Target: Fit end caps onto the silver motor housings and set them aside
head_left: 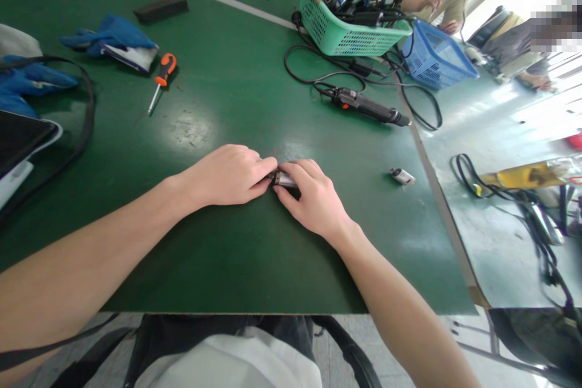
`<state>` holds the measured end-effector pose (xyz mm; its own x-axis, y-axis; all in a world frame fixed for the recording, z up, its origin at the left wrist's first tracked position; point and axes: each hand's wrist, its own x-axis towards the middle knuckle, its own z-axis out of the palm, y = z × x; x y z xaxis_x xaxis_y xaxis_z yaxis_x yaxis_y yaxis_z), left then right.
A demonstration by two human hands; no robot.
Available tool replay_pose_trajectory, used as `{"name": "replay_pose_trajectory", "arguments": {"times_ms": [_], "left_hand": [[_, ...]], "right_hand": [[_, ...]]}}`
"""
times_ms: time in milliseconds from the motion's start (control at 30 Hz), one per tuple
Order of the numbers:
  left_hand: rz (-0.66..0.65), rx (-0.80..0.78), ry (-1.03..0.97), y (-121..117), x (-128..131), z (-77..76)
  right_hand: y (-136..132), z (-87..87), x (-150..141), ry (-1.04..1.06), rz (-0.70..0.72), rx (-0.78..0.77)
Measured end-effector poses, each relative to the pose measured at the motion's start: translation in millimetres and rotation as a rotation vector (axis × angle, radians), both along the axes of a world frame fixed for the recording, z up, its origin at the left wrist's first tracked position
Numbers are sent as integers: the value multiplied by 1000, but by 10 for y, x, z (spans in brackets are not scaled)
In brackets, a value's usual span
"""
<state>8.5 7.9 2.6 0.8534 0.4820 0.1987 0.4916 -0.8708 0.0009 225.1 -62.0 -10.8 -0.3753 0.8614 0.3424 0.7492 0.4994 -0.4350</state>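
Note:
A small silver cylindrical part [285, 179], perhaps a small motor, lies between my hands just above the green tabletop. My right hand [313, 194] is closed around its silver body, thumb in front and fingers over the top. The thumb and fingertips of my left hand [236, 174] pinch the dark end of the same part; the exact piece between them is too small to make out. To the right, a second silver cylindrical part [402, 176] rests on its side on the table, apart from both hands.
Beyond my hands are a black electric screwdriver [366, 105] with its cable, a green basket [350, 39] of cables and a blue basket [436, 60]. At left lie an orange-handled screwdriver [166, 70], blue gloves [113, 36] and a dark block [161, 10]. People sit across the table.

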Motion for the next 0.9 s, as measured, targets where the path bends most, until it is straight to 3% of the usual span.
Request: {"name": "replay_pose_trajectory", "arguments": {"times_ms": [900], "left_hand": [[0,-3,13,3,0,5]], "right_hand": [[4,4,-5,-4,3,-3]]}}
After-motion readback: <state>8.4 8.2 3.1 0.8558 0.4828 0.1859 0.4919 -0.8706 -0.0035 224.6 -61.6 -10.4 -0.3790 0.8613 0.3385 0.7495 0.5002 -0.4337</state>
